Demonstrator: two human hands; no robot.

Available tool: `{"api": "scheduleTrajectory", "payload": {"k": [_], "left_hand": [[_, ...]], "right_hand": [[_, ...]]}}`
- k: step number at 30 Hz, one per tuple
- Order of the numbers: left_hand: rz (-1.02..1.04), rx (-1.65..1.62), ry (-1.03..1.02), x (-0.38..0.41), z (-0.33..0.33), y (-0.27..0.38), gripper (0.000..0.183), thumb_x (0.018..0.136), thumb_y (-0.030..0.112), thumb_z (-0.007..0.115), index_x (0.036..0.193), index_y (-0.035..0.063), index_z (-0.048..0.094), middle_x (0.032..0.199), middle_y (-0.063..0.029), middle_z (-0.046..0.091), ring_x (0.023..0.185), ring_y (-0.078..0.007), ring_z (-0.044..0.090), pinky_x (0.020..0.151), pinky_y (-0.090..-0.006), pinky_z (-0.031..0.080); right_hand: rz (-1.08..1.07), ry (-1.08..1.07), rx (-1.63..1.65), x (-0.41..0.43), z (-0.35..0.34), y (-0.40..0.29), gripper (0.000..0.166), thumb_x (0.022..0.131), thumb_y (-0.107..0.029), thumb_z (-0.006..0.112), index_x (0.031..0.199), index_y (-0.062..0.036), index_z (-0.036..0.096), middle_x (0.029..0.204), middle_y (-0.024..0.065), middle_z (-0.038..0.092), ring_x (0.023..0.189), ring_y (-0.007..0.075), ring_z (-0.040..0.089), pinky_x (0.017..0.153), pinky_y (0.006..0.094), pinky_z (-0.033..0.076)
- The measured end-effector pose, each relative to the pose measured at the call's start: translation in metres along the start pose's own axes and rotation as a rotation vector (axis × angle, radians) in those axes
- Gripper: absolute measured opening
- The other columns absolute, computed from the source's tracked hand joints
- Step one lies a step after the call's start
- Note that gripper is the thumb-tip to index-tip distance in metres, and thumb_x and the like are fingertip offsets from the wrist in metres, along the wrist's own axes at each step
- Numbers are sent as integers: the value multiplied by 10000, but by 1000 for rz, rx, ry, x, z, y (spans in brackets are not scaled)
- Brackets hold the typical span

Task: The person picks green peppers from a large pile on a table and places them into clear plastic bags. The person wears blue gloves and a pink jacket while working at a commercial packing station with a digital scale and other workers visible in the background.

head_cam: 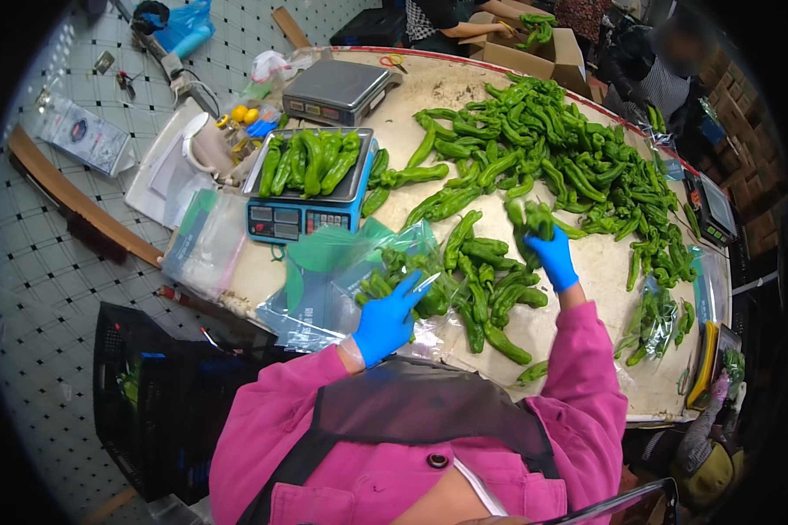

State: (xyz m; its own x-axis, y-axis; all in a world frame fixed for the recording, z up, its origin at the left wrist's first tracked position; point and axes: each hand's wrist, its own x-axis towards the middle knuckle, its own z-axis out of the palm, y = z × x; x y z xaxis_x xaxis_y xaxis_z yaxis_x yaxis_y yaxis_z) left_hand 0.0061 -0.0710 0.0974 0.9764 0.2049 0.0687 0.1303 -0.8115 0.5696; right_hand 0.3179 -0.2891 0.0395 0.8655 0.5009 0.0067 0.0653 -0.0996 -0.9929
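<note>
My left hand (386, 321), in a blue glove, lies over a clear plastic bag (315, 305) with green and blue print. Two of its fingers are spread; its thumb is not plain to see. Several green peppers (433, 292) are in or under the clear film beside those fingers. My right hand (555, 259), also blue-gloved, grips a few green peppers (528, 213) above the table; they look blurred. Between my hands lies a small group of loose long green peppers (489, 282).
A large pepper heap (565, 151) covers the table's far right. To the left, a blue scale (302, 220) bears a row of peppers (312, 161); behind it stands a grey scale (341, 85). Flat bags (203, 246) lie at the left edge. Co-workers handle peppers around the table.
</note>
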Motion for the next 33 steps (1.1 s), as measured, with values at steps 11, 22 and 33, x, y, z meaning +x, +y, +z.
{"api": "scheduleTrajectory", "payload": {"k": [11,22,33], "left_hand": [[-157,-388,-116,28,-15,-16,816,705,-35,523,1492,127,379,1436,-226,477,1312,-361,486,1036,-385,438],[114,-32,-119,18,0,17,836,734,1,560,1518,139,304,1514,-173,372,859,-420,663,698,-469,537],[131,-107,83,3,12,-21,664,710,-23,564,1317,243,603,1498,-182,409,930,-376,675,755,-428,564]], "right_hand": [[-102,-156,-783,-138,132,-40,447,748,-219,728,1155,-81,603,963,205,683,826,379,670,694,454,533],[-146,-412,-262,-87,179,29,345,784,-201,699,1008,50,624,798,221,689,702,341,683,627,409,528],[-660,-563,-1075,-88,207,53,773,825,-362,728,1394,45,398,1401,313,420,1299,434,438,1079,446,388]]}}
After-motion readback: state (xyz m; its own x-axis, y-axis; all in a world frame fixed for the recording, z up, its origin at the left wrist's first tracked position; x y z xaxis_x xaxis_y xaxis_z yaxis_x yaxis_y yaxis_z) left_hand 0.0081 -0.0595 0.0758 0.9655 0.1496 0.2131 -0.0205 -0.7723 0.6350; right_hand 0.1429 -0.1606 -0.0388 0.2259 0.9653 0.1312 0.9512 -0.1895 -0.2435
